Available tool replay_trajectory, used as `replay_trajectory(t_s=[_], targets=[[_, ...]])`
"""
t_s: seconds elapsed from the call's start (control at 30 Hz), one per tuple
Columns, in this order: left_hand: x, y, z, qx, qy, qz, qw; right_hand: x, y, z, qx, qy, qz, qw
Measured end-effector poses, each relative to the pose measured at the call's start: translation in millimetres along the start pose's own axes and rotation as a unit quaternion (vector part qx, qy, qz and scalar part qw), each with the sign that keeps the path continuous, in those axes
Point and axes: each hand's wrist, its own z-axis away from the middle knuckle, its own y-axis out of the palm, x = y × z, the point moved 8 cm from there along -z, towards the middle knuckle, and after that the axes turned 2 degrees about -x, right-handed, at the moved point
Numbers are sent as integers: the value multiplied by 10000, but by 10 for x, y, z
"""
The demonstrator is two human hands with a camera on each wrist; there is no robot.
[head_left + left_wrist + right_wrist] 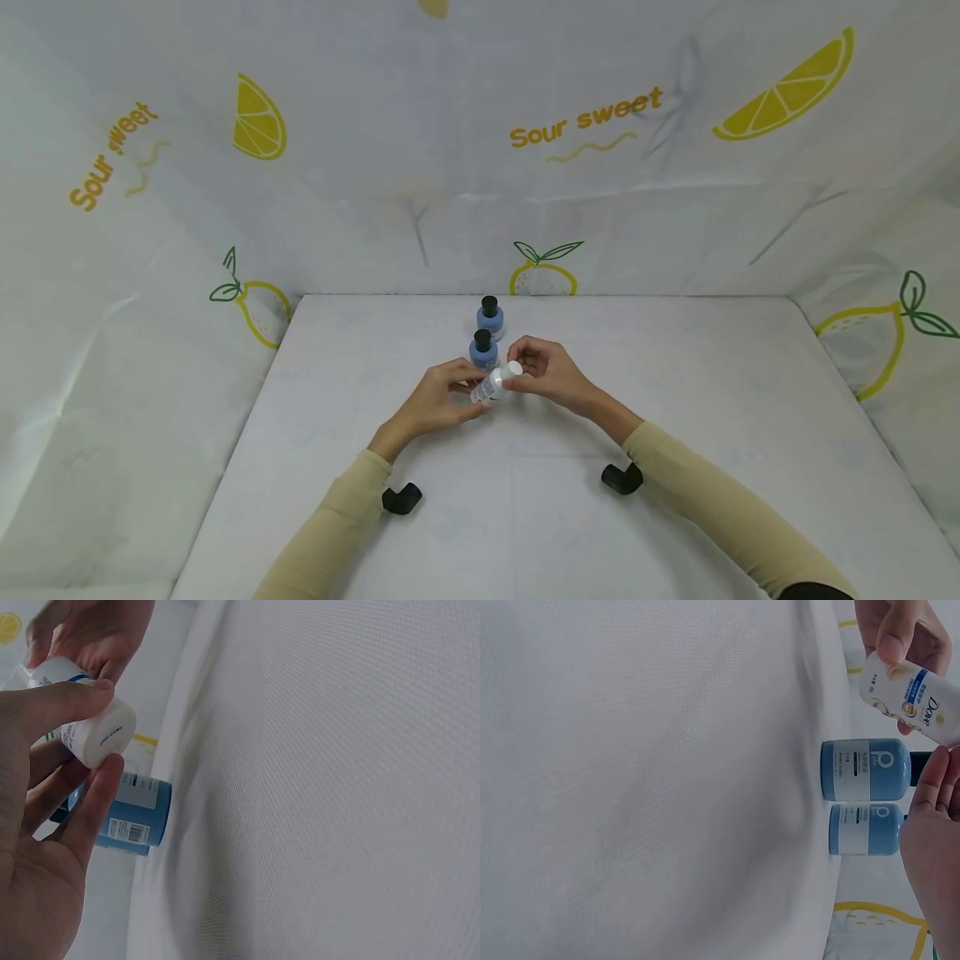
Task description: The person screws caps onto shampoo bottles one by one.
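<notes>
A white Dove bottle [491,387] with a white cap is held tilted off the table between the two hands. My left hand [438,398] grips it near the base, thumb on one side and fingers on the other. At the cap end, my right hand [553,375] pinches the bottle with thumb and fingers; part of that grip is hidden in the right wrist view. The printed Dove label [922,701] shows in that view, and the flat white base [112,735] in the left wrist view. Just behind the hands stands a blue bottle [483,354] with a black cap.
A second blue bottle [490,320] with a black cap stands upright behind the first, near the back edge of the white table [675,375]. A white sheet [375,167] with lemon prints hangs behind and at both sides.
</notes>
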Motion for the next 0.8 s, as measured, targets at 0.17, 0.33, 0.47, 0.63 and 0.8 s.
replay_trajectory(t_s=[0.17,0.33,0.47,0.63,0.8], targets=[[-15,0,4,8,-20,-41,10000,-12,2,-4,-170,39,235,9996],[-14,5,5,-13,-11,-23,10000,-6,2,-13,-261,7,429,9987],[-12,0,-1,-25,5,-21,10000,4,13,-17,-258,35,430,9987],[-11,-15,-15,-41,20,-44,10000,0,17,-21,-250,52,447,9987],[-15,-25,-16,-66,80,-48,9999,-18,29,-21,-231,97,482,9985]])
